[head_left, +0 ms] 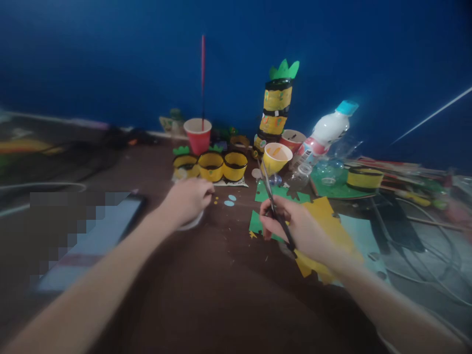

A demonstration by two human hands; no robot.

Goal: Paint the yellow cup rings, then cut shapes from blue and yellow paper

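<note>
My left hand [190,201] is over the table left of centre, its fingers curled in. Whether anything is between them is hidden. A round, pale, lid-like thing [191,223] shows partly beneath it. My right hand [291,221] is closed around scissors [269,184] with a dark handle, their metal blades pointing up and away. Under and beside that hand lie cut green paper [282,191], yellow paper [324,216] and light blue paper [361,233]. Between my hands are small light blue paper ovals [230,201] and tiny yellow dots [216,200].
Yellow ring-shaped cups [211,167] stand in a row behind my left hand, near a red cup [199,137] holding a stick. A pineapple-like tower [276,108], a yellow cup [277,157] and a tilted bottle [326,132] stand farther back. Cables [424,255] lie right.
</note>
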